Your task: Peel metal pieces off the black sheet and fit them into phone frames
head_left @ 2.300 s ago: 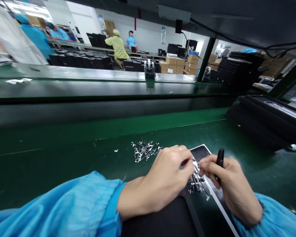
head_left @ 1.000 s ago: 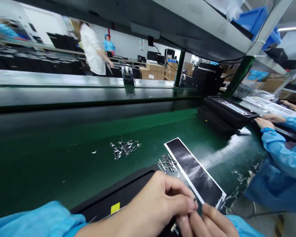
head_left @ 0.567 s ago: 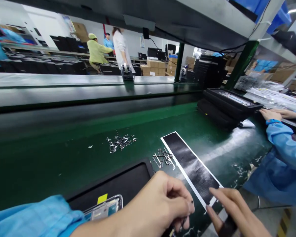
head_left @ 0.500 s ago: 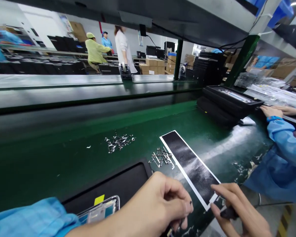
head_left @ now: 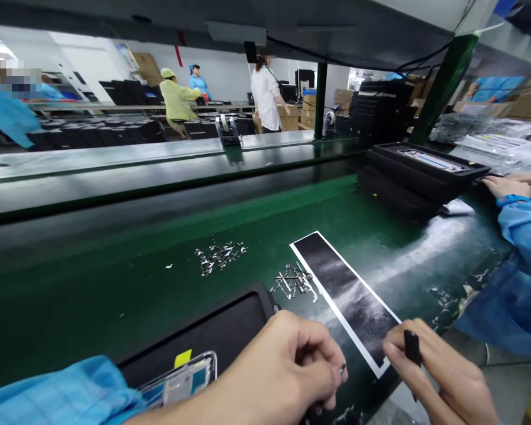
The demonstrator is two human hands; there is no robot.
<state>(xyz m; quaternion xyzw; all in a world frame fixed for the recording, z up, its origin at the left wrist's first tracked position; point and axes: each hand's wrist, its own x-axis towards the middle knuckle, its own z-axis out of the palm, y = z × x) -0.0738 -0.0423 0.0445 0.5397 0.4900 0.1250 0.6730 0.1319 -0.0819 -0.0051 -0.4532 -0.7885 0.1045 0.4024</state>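
Small black tool (head_left: 411, 347) sits upright in the right hand (head_left: 442, 381), fingers closed around it, at the near end of the black white-edged strip (head_left: 347, 295) on the green bench (head_left: 115, 277). Left hand (head_left: 287, 372) is curled, pinching a tiny metal part (head_left: 342, 369) at its fingertips, over the black tray (head_left: 221, 336). Loose metal parts (head_left: 293, 281) lie beside the strip.

Green conveyor belt (head_left: 115, 277) runs across, with a little heap of loose metal bits (head_left: 219, 257) on it. Stack of black trays (head_left: 418, 177) sits off to the right, tape dispenser (head_left: 228, 131) on the far ledge, cardboard boxes (head_left: 308, 111) way back.
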